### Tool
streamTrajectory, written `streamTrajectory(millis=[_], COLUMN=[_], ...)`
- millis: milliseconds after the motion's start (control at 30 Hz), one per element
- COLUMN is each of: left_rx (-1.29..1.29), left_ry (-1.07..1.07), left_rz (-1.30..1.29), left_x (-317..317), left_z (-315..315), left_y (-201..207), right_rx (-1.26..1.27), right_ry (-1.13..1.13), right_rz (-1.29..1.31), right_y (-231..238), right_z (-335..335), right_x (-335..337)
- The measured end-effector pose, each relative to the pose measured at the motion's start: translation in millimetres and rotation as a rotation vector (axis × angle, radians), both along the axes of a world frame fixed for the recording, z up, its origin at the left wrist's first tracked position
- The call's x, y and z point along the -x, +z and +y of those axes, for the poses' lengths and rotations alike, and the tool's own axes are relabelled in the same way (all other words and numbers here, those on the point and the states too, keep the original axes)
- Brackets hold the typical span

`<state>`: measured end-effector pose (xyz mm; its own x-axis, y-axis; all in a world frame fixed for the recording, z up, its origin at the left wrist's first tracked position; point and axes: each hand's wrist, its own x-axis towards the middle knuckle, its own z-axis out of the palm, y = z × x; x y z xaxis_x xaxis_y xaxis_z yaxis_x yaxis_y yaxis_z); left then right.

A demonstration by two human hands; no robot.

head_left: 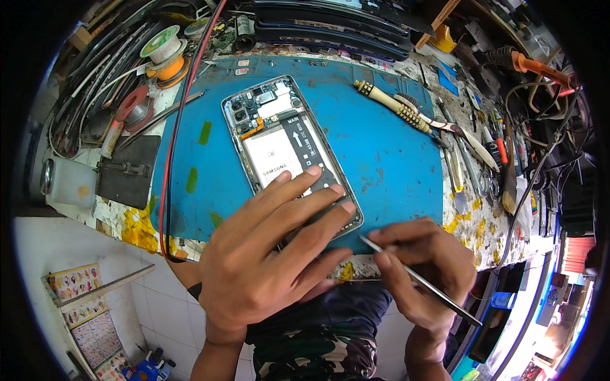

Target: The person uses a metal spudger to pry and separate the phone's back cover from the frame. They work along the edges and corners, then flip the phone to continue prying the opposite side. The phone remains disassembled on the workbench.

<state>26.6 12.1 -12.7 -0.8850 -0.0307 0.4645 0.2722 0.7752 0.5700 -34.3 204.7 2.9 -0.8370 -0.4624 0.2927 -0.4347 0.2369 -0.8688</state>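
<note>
A smartphone (267, 152) with its back off lies tilted on the blue work mat (400, 184). Its circuit board, cameras, an orange flex cable (252, 129), a white battery (268, 151) and a black flex strip (304, 141) are exposed. My left hand (273, 247) covers the phone's lower part, fingers stretched out and fingertips resting on the battery area. Pinched in my right hand (426, 273) is a slim metal tool (438, 293) with a pointed tip. That tip is just off the phone's near right corner, not touching it. My left palm hides the phone's near left corner.
Solder and wire spools (136, 108) stand at the left, near a red and black cable crossing the mat. A cream-handled brush (387, 101) lies far right. Beyond it are several hand tools (492, 146) and an orange-handled iron (540, 68). Stacked dark phones or panels (330, 32) line the back.
</note>
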Motion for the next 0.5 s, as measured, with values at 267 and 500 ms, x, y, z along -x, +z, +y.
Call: streamTrajectory(millis=[267, 500], left_rx=[0.004, -0.052], left_ry=[-0.078, -0.165], left_rz=[0.215, 0.226], left_x=[-13.8, -23.6], left_z=[1.8, 0.3], left_y=[-2.0, -4.3], right_rx=[0.04, 0.273], right_ry=[0.252, 0.145], right_rz=[0.042, -0.037], right_y=[-2.0, -8.3], right_z=[12.1, 10.6], right_x=[0.4, -3.6])
